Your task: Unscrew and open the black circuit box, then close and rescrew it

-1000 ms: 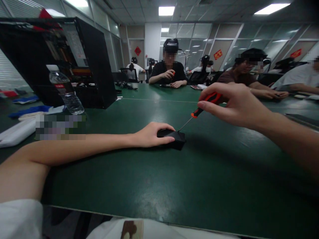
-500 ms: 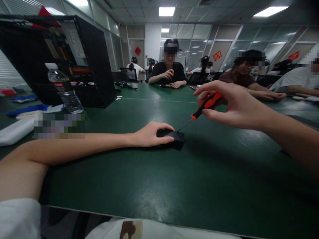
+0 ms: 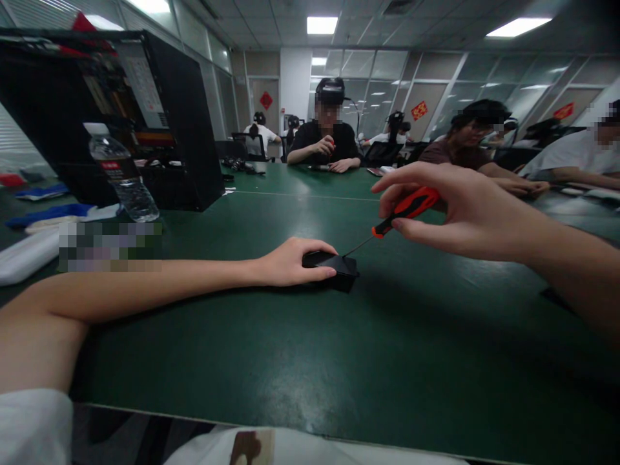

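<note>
A small black box-shaped object (image 3: 345,274) rests on the green table (image 3: 290,349) near the middle of the view. My left hand (image 3: 295,261) grips it from the left, thumb on the near side and fingers on the far side. Above and to the right, my right hand (image 3: 436,206) holds a screwdriver (image 3: 407,212) by its red and black handle. The thin shaft slants down to the left, and its tip meets the top of the black object.
A large open black computer case (image 3: 179,123) stands at the back left, with a plastic bottle (image 3: 123,174) before it. Blue and white gloves (image 3: 58,216) lie farther left. Across the table sits a person (image 3: 324,139); other people are at the right.
The screwdriver handle has tipped slightly lower and to the right with my right hand, so the shaft lies flatter. My left hand still holds the black object. The whole view has shifted a little.
</note>
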### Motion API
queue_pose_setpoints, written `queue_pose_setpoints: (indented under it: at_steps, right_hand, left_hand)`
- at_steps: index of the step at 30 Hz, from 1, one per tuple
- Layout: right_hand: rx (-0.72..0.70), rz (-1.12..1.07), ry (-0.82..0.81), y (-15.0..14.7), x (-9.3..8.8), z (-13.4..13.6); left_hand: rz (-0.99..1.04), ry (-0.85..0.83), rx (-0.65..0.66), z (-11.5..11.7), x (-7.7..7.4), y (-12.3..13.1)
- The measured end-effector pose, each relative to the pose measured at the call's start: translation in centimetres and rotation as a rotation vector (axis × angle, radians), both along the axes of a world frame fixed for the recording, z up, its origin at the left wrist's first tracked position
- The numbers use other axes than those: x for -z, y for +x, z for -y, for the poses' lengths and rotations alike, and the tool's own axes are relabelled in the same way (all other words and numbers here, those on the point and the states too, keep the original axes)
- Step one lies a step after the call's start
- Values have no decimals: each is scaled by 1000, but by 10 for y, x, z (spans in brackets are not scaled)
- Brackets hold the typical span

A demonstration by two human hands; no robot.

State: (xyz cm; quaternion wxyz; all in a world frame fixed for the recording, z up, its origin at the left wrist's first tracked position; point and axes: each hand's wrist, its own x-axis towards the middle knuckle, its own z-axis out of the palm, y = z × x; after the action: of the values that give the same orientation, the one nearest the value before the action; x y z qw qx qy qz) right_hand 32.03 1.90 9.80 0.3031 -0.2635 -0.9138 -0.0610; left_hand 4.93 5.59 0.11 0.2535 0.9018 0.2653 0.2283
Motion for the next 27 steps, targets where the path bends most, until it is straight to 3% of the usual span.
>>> queue_pose_setpoints:
  at_steps: [3,5,11,18,24,27]
  right_hand:
    - [158,35,173,1,3,-1]
    - [203,33,205,1,4,-2]
    - [25,40,10,4,0,1]
    - [153,87,219,2,2,3]
    - [40,96,83,3,-1,6]
    - [19,131,95,4,-2,8]
  left_hand:
    - [4,-4,5,0,-1,0]
    - [6,-5,6,1,-1,0]
    - [20,-16,0,0,0,0]
    - [15,-16,-2,0,0,0]
    - [16,-17,-10,1,-1,0]
    - [16,-25,-7,1,-1,0]
